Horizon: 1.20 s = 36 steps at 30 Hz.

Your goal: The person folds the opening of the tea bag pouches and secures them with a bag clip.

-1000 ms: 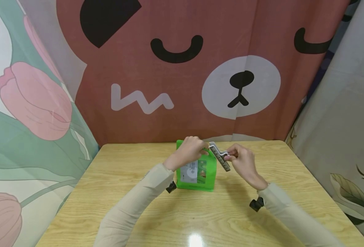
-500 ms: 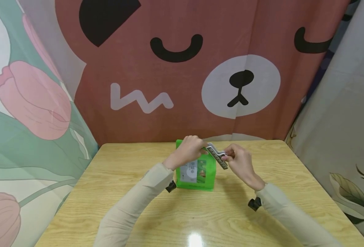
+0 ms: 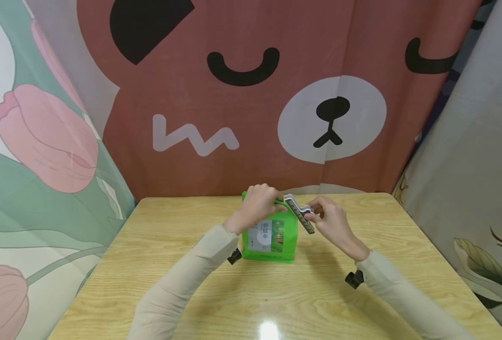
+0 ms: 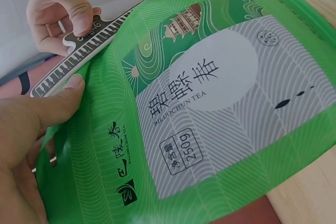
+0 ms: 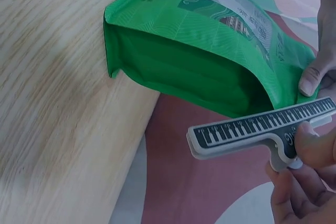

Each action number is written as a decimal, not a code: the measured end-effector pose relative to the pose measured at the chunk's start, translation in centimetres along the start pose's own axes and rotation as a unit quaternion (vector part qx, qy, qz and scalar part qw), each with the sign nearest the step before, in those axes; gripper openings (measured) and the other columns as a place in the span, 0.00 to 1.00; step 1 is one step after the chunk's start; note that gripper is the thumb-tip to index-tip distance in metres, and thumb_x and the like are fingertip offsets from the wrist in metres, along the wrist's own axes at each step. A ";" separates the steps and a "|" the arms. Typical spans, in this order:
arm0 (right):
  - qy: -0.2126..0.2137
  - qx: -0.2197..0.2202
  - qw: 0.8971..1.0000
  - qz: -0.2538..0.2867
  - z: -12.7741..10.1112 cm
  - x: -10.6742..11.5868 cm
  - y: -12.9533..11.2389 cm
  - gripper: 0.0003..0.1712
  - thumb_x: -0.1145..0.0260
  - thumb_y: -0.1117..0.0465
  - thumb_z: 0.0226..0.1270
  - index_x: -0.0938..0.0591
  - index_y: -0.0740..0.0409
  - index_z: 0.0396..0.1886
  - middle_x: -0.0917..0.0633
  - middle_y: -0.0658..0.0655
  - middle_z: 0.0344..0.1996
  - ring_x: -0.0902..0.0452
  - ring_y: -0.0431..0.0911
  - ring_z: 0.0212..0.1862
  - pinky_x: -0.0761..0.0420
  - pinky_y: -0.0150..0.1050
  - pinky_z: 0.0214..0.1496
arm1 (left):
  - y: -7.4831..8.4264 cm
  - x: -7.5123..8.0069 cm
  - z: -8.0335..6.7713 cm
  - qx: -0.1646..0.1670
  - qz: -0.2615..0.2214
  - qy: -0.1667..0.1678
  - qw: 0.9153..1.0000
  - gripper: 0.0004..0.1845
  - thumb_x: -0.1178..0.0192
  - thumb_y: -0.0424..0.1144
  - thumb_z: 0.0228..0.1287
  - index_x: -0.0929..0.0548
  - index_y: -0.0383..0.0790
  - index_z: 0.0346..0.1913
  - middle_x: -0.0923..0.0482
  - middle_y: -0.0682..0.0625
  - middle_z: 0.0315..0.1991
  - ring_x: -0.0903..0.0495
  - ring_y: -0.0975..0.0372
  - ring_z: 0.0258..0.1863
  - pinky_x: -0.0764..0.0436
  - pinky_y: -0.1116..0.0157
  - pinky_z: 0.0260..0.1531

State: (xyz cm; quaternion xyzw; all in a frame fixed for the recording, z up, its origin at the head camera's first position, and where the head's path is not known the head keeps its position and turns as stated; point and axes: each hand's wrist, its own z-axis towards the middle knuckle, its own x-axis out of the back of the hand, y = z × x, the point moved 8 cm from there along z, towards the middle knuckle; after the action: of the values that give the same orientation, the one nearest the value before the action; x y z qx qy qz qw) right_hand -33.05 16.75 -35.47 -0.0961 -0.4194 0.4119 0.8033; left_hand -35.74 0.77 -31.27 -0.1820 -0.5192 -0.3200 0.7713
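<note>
Head view: the green tea bag [image 3: 270, 236] stands upright mid-table [image 3: 191, 283]; my left hand [image 3: 257, 204] pinches its top edge. Left wrist view: my thumb [image 4: 58, 103] presses that edge beside the piano-key clip [image 4: 84, 51]. Right wrist view: my right hand [image 5: 307, 177] fingers clamp the clip's handle.

Left hand [image 3: 257, 204] raised slightly on bag top [image 3: 276, 210], clip [image 3: 300, 216] drawn nearer the bag
</note>
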 end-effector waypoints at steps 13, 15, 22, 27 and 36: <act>-0.060 -0.037 0.996 0.058 -0.1 -0.4 1.1 0.15 0.27 0.68 0.61 0.19 0.63 0.47 0.14 0.57 0.36 0.16 0.49 0.36 0.16 0.42 0.38 | -0.5 0.5 -0.9 -0.012 -0.010 0.027 1.000 0.16 0.30 0.57 0.57 0.16 0.50 0.23 0.29 0.61 0.14 0.39 0.69 0.14 0.46 0.70 0.16; -0.065 -0.039 0.995 0.064 -0.1 -0.5 1.2 0.16 0.28 0.67 0.63 0.19 0.65 0.49 0.14 0.57 0.37 0.16 0.49 0.37 0.16 0.43 0.39 | -0.6 0.5 -1.0 -0.011 -0.015 0.027 0.999 0.15 0.31 0.57 0.58 0.14 0.50 0.25 0.26 0.61 0.16 0.38 0.69 0.15 0.45 0.70 0.16; -0.062 -0.050 0.994 0.069 -0.4 -0.6 1.5 0.17 0.29 0.67 0.63 0.18 0.67 0.51 0.14 0.58 0.38 0.16 0.49 0.37 0.17 0.41 0.41 | -0.8 0.3 -1.0 -0.014 -0.036 0.031 0.999 0.12 0.31 0.53 0.59 0.12 0.50 0.28 0.20 0.60 0.21 0.36 0.70 0.16 0.43 0.71 0.16; -0.015 -0.031 0.998 0.050 -0.1 -0.1 1.0 0.12 0.27 0.71 0.58 0.16 0.67 0.42 0.14 0.58 0.31 0.17 0.48 0.30 0.19 0.36 0.30 | -0.6 0.5 -1.0 -0.025 -0.044 0.044 0.998 0.11 0.30 0.51 0.58 0.12 0.49 0.27 0.21 0.59 0.19 0.39 0.70 0.15 0.46 0.71 0.16; 0.038 0.002 0.999 0.014 0.4 0.3 -0.3 0.07 0.26 0.73 0.56 0.15 0.65 0.34 0.14 0.57 0.26 0.20 0.48 0.22 0.27 0.34 0.21 | -0.7 0.5 -0.9 -0.032 -0.056 0.060 0.996 0.09 0.28 0.49 0.56 0.09 0.47 0.33 0.15 0.58 0.25 0.38 0.70 0.14 0.44 0.72 0.16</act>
State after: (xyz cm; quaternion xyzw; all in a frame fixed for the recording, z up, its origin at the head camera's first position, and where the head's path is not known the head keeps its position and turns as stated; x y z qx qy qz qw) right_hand -33.08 16.74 -34.88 -0.1157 -0.3862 0.4198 0.8132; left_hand -35.50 -0.45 -31.17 -0.1576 -0.4708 -0.3894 0.7758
